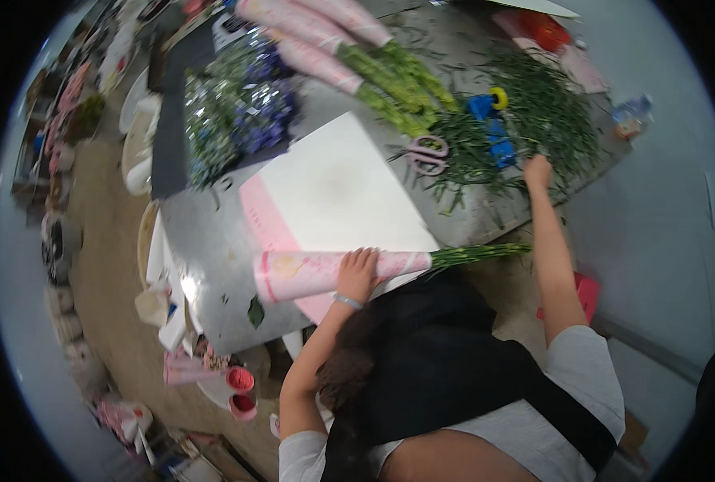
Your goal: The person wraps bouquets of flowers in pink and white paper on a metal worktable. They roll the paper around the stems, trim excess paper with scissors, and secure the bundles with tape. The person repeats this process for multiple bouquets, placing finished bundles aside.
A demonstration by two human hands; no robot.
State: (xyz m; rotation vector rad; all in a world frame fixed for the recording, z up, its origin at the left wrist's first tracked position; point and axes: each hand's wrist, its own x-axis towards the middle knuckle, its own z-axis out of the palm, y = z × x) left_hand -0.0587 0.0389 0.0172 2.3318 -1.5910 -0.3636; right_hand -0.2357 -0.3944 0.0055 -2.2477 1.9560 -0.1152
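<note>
My left hand lies over a cone of pink printed wrapping paper, its fingers curled around the narrower half. Green stems stick out of the cone's right end. Beneath the cone is a stack of white sheets with a pink sheet showing along its left side. My right hand is closed like a fist at the edge of a heap of stripped green leaves; whether anything is inside it is hidden. Close by stand a blue tape dispenser with a yellow roll and pink-handled scissors.
Wrapped bundles with green stems lie across the back of the metal table. Blue-purple flowers in clear film rest on dark sheeting at the left. A plastic bottle stands by the right edge. Red-pink containers are below, left.
</note>
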